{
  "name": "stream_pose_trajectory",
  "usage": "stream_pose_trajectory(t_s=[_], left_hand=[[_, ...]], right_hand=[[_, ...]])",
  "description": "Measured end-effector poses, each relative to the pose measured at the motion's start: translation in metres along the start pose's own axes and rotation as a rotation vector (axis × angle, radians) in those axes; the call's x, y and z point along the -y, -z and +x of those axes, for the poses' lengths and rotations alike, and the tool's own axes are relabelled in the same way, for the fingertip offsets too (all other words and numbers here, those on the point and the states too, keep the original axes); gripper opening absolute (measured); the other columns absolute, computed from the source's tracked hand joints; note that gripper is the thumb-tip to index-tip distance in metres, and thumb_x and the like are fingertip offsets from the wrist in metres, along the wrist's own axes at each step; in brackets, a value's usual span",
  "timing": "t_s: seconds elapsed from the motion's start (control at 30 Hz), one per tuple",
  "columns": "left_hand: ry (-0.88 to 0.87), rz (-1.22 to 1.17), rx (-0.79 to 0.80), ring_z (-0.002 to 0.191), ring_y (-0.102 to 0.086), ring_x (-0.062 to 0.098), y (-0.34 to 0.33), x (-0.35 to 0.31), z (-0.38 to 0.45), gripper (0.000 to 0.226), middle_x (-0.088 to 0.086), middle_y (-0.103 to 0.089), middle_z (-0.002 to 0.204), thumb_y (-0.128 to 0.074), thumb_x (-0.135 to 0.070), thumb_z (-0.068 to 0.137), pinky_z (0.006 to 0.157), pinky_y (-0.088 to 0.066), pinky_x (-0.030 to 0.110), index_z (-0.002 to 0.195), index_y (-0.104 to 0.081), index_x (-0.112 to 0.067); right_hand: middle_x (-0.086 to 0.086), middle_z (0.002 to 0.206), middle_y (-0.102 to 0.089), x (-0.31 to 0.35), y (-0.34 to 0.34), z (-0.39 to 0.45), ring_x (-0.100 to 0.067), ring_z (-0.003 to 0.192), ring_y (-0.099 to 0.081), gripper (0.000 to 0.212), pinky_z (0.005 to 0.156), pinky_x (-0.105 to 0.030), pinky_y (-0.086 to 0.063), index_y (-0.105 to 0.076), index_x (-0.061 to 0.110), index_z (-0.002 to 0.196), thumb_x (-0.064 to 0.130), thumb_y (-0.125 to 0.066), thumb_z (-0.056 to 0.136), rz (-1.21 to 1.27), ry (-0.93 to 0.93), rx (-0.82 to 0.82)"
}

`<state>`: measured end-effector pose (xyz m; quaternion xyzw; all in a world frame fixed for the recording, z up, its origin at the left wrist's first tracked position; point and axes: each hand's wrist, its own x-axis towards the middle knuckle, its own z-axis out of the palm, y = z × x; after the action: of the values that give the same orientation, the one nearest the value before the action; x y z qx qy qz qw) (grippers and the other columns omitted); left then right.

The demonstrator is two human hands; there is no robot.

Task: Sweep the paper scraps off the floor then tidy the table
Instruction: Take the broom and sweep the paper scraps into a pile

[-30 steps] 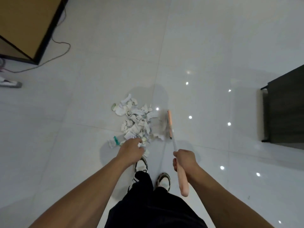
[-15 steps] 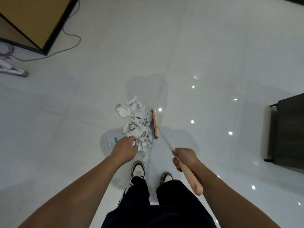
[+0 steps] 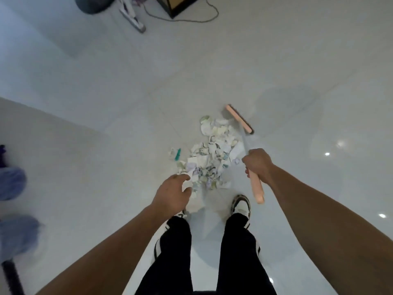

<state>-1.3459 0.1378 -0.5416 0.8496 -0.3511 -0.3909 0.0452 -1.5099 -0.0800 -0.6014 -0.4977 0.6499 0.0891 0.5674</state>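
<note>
A heap of torn paper scraps (image 3: pixel 213 154) lies on the white tile floor just ahead of my shoes. A small green-and-white scrap (image 3: pixel 177 154) sits apart on its left. My right hand (image 3: pixel 257 165) is closed round the pink handle of a small broom (image 3: pixel 256 188). The broom's pink head (image 3: pixel 239 119) rests on the floor at the heap's far right edge. My left hand (image 3: pixel 173 195) is at the heap's near edge, fingers closed on a white flat piece that looks like a dustpan (image 3: pixel 196 204), mostly hidden under the hand and the scraps.
A dark table leg (image 3: pixel 176 8) with a trailing cable (image 3: pixel 191 20) stands at the top. A white device (image 3: pixel 133 17) and a dark round object (image 3: pixel 93 3) lie left of it. Blurred blue shapes (image 3: pixel 10 184) and a dark pole (image 3: pixel 12 277) are at the left edge.
My view has turned, so the table now sits at the top. The broom head moved from the heap's right side to its far right edge. The left hand stays at the near edge.
</note>
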Motion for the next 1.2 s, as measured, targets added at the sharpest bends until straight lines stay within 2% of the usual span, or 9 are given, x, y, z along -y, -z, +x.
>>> stream_pose_trajectory(t_s=[0.13, 0.3, 0.37, 0.5, 0.63, 0.87, 1.0, 1.07, 1.2], left_hand=[[0.141, -0.023, -0.014, 0.119, -0.053, 0.018, -0.019, 0.008, -0.023, 0.04, 0.0, -0.056, 0.131, -0.054, -0.03, 0.094, 0.098, -0.039, 0.026, 0.133, -0.054, -0.024], [0.26, -0.051, -0.015, 0.116, -0.054, 0.019, -0.031, 0.021, -0.041, 0.039, 0.002, -0.057, 0.127, -0.054, -0.03, 0.094, 0.095, -0.04, 0.026, 0.133, -0.054, -0.022], [0.265, -0.084, -0.025, 0.114, -0.055, 0.019, -0.033, 0.021, -0.045, 0.04, 0.002, -0.057, 0.128, -0.054, -0.031, 0.095, 0.095, -0.04, 0.026, 0.133, -0.054, -0.022], [0.23, -0.151, -0.078, 0.115, -0.056, 0.021, -0.03, 0.017, -0.055, 0.04, 0.004, -0.058, 0.128, -0.056, -0.03, 0.094, 0.093, -0.041, 0.026, 0.132, -0.056, -0.02], [0.14, -0.176, -0.097, 0.113, -0.057, 0.022, -0.019, 0.013, -0.067, 0.038, 0.006, -0.059, 0.125, -0.057, -0.028, 0.093, 0.087, -0.04, 0.025, 0.13, -0.057, -0.019], [-0.135, -0.089, -0.061, 0.111, -0.058, 0.023, -0.003, -0.035, -0.065, 0.039, 0.005, -0.058, 0.129, -0.055, -0.03, 0.092, 0.086, -0.041, 0.026, 0.13, -0.056, -0.021], [-0.27, -0.024, -0.008, 0.119, -0.052, 0.023, -0.011, -0.08, -0.068, 0.041, 0.004, -0.056, 0.131, -0.055, -0.032, 0.092, 0.098, -0.04, 0.03, 0.131, -0.055, -0.022], [-0.328, 0.013, 0.017, 0.121, -0.051, 0.022, -0.015, -0.105, -0.069, 0.041, 0.004, -0.055, 0.132, -0.054, -0.033, 0.092, 0.098, -0.039, 0.029, 0.132, -0.053, -0.022], [-0.443, 0.095, 0.032, 0.109, -0.055, 0.019, -0.017, -0.163, -0.064, 0.042, 0.002, -0.053, 0.133, -0.053, -0.032, 0.094, 0.082, -0.043, 0.025, 0.135, -0.051, -0.022]], right_hand=[[-0.023, 0.096, -0.064, -0.004, -0.013, 0.009, -0.03, 0.058, -0.062, 0.041, 0.047, -0.031, -0.051, -0.055, 0.004, 0.131, 0.005, -0.053, 0.09, -0.257, 0.017, 0.142], [-0.02, 0.119, -0.062, -0.032, -0.027, -0.025, -0.031, 0.082, -0.064, 0.054, 0.075, -0.042, -0.06, -0.046, 0.004, 0.143, 0.005, -0.05, 0.088, -0.535, 0.076, 0.229], [-0.018, 0.119, -0.062, -0.041, -0.024, -0.041, -0.03, 0.078, -0.062, 0.057, 0.068, -0.039, -0.059, -0.046, 0.006, 0.145, 0.004, -0.051, 0.088, -0.568, 0.073, 0.252], [-0.01, 0.082, -0.061, -0.054, -0.011, -0.079, -0.023, 0.047, -0.055, 0.044, 0.042, -0.025, -0.044, -0.058, 0.004, 0.131, 0.001, -0.051, 0.088, -0.456, 0.066, 0.198], [-0.016, 0.093, -0.065, -0.063, -0.004, -0.128, -0.026, 0.051, -0.057, 0.046, 0.043, -0.027, -0.047, -0.057, 0.005, 0.133, 0.002, -0.055, 0.087, -0.395, 0.106, 0.113], [-0.017, 0.074, -0.061, -0.081, 0.012, -0.193, -0.024, 0.05, -0.055, 0.044, 0.047, -0.028, -0.049, -0.059, 0.003, 0.127, 0.004, -0.063, 0.083, -0.008, 0.053, -0.035], [-0.018, 0.071, -0.054, -0.099, 0.03, -0.216, -0.024, 0.046, -0.05, 0.043, 0.048, -0.029, -0.044, -0.053, -0.013, 0.121, 0.001, -0.064, 0.082, 0.173, 0.009, -0.104], [-0.018, 0.07, -0.052, -0.107, 0.045, -0.222, -0.023, 0.044, -0.049, 0.034, 0.047, -0.03, -0.044, -0.056, -0.016, 0.109, 0.001, -0.064, 0.081, 0.244, -0.01, -0.13], [-0.016, 0.065, -0.054, -0.124, 0.09, -0.226, -0.02, 0.039, -0.05, 0.01, 0.046, -0.028, -0.046, -0.061, -0.001, 0.09, 0.001, -0.066, 0.082, 0.379, -0.024, -0.206]])
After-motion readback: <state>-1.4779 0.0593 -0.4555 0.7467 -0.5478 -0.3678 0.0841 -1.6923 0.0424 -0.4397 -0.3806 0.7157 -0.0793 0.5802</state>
